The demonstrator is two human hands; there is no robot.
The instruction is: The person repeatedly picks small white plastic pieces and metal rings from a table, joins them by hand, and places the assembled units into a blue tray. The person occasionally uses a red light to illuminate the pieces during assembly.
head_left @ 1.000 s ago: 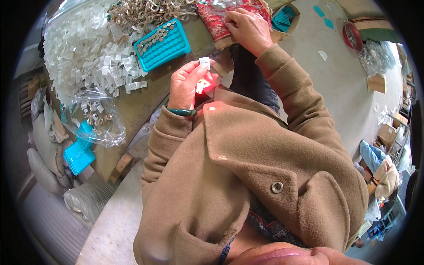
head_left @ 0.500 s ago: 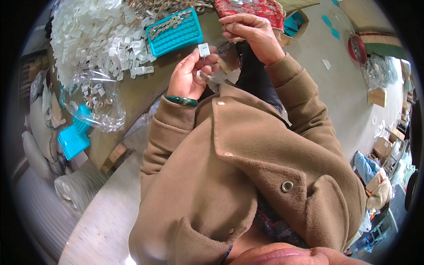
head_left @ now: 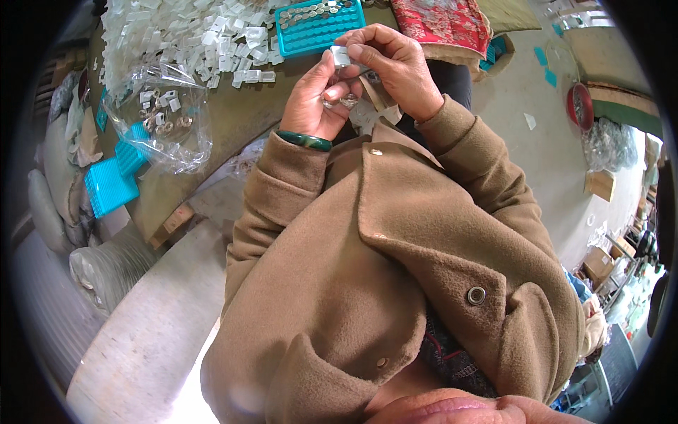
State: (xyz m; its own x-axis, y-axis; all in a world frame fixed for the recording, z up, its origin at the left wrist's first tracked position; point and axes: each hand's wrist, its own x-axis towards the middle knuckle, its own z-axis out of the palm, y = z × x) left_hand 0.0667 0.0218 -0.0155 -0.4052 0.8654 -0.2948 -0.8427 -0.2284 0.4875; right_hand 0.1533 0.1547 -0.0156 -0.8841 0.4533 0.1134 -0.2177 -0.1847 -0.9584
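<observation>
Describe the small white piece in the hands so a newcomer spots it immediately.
Below the turquoise tray at the top, the left hand and right hand meet. Pinched there is a squarish white piece. Unlike the pale pieces heaped at left, it is held up.

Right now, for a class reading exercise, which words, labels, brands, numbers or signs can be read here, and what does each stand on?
None can be read.
White piece at the fingertips of the left hand and right hand: any marking is too small to read.
Cardboard box in the clutter at far right: too small and blurred to read.
Red cloth: floral pattern, no lettering visible.
</observation>
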